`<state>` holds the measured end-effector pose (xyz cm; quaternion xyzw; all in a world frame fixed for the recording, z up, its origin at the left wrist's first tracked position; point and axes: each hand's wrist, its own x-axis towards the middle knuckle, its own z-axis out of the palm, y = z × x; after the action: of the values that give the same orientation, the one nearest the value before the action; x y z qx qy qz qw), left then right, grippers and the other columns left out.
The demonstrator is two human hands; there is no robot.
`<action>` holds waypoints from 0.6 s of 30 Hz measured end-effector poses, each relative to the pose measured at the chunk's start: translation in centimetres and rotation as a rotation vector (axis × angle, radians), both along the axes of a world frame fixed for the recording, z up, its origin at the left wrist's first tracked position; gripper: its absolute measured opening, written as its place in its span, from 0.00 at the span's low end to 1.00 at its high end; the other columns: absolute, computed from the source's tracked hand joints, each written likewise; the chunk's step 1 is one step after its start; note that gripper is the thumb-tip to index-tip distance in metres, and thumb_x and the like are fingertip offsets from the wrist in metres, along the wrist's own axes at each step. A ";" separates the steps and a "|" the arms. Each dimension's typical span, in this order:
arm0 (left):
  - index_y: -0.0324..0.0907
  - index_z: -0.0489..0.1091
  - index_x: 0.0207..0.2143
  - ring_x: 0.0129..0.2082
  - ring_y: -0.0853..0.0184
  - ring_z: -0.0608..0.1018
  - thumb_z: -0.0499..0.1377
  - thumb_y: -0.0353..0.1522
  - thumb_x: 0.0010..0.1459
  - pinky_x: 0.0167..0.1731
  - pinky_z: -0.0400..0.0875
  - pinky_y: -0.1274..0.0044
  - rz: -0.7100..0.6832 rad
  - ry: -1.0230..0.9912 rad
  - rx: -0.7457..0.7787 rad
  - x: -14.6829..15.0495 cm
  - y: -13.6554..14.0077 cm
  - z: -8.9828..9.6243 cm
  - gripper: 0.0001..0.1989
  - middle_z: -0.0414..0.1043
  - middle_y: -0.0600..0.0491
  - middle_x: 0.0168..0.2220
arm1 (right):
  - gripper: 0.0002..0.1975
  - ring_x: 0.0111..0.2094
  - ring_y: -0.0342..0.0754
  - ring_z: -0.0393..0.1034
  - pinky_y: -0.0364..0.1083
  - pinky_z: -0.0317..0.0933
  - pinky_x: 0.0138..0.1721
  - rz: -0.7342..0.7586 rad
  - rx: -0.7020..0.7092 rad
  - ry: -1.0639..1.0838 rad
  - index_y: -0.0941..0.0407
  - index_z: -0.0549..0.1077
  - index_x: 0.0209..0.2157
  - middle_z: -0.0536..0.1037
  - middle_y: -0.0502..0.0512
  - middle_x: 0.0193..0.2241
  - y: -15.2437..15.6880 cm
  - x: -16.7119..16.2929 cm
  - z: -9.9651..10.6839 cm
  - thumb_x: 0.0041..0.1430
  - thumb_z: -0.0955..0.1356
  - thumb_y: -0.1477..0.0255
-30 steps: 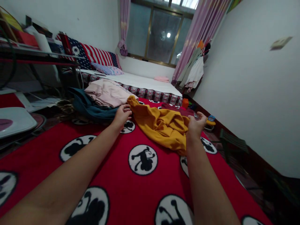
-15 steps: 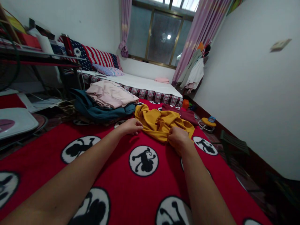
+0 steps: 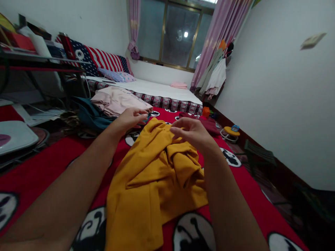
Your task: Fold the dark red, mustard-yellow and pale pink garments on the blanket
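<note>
A mustard-yellow garment (image 3: pixel 146 174) lies crumpled and stretched toward me on a red blanket (image 3: pixel 65 153) with black-and-white figure prints. My left hand (image 3: pixel 131 121) hovers by the garment's far left end, its fingers loosely curved and holding nothing. Over the far right part of the garment is my right hand (image 3: pixel 192 132), thumb and fingers apart and nothing between them; whether a fingertip touches the cloth I cannot tell. Just past my left hand are a folded pale pink garment (image 3: pixel 117 99) and a teal garment (image 3: pixel 91 113) under it. A maroon garment (image 3: pixel 209 127) lies beyond my right hand, partly hidden.
A bed with a white sheet (image 3: pixel 157 88) stands along the window wall. At the left is a cluttered desk (image 3: pixel 47 62) and a white seat (image 3: pixel 18 137). On the right floor are a yellow stool (image 3: pixel 231 131) and a dark green folding stool (image 3: pixel 259 151).
The yellow garment has come toward me and now spreads down the blanket. My right hand has let go of it. Both hands have risen, and the left has shifted left.
</note>
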<state>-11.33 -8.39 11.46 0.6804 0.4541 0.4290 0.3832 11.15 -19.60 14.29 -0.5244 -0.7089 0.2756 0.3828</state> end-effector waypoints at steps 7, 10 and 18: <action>0.37 0.72 0.50 0.26 0.63 0.78 0.63 0.50 0.45 0.23 0.67 0.79 -0.241 0.554 -0.080 2.0 0.0 -2.6 0.35 0.77 0.50 0.30 | 0.36 0.37 0.51 0.74 0.44 0.63 0.35 -0.330 -0.163 -0.673 0.55 0.70 0.53 0.78 0.57 0.41 2.8 4.9 -3.9 0.41 0.78 0.62; 0.39 0.67 0.55 0.29 0.62 0.79 0.66 0.49 0.42 0.28 0.69 0.78 -0.271 0.697 -0.004 3.3 -0.9 -3.4 0.39 0.78 0.49 0.33 | 0.34 0.38 0.52 0.74 0.44 0.64 0.36 -0.180 -0.205 -0.720 0.52 0.71 0.52 0.79 0.56 0.42 2.6 3.1 -4.8 0.42 0.76 0.55; 0.41 0.77 0.36 0.30 0.62 0.78 0.62 0.32 0.44 0.27 0.67 0.79 -0.114 0.820 0.158 3.5 -0.7 -3.7 0.13 0.77 0.51 0.28 | 0.07 0.35 0.49 0.73 0.42 0.58 0.31 -0.270 -0.189 -0.789 0.54 0.79 0.32 0.80 0.55 0.31 4.1 2.3 -6.1 0.50 0.71 0.67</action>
<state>-7.81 -9.09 7.81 0.8460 0.4965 0.1343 0.1405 13.50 -15.49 8.24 -0.7104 -0.6978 0.0651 0.0654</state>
